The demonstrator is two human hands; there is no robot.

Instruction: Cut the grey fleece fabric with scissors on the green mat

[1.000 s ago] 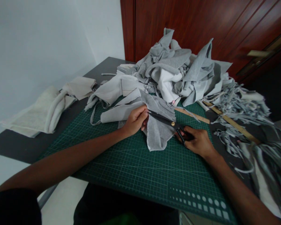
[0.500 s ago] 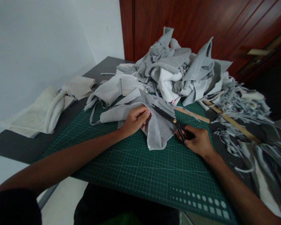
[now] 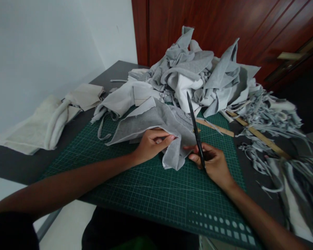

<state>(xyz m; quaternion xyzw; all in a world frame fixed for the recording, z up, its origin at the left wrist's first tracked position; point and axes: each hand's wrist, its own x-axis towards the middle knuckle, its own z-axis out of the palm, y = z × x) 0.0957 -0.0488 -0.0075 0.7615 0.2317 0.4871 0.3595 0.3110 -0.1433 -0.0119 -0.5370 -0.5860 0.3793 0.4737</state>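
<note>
My left hand (image 3: pixel 156 144) pinches the edge of a grey piece of fabric (image 3: pixel 156 118) that lies in folds over the green cutting mat (image 3: pixel 146 180). In my right hand (image 3: pixel 211 159) is a pair of black scissors (image 3: pixel 194 123), turned on edge with the blades pointing up and away from me. The blades look closed, or nearly so. The index finger of that hand reaches toward the fabric; whether it touches the cloth I cannot tell. A front corner of the cloth hangs between my hands.
Grey and white fabric scraps (image 3: pixel 187 66) are heaped at the back, near a reddish wooden door (image 3: pixel 198 21). Cut strips (image 3: pixel 268 111) and a wooden ruler (image 3: pixel 261 137) lie on the right. Folded cream fabric (image 3: pixel 36 128) lies on the left, beside the white wall.
The scissors have swung from pointing left across the cloth to pointing away, clear of it. My left hand has moved right and nearer with the fabric edge, and the left part of the cloth has spread flatter.
</note>
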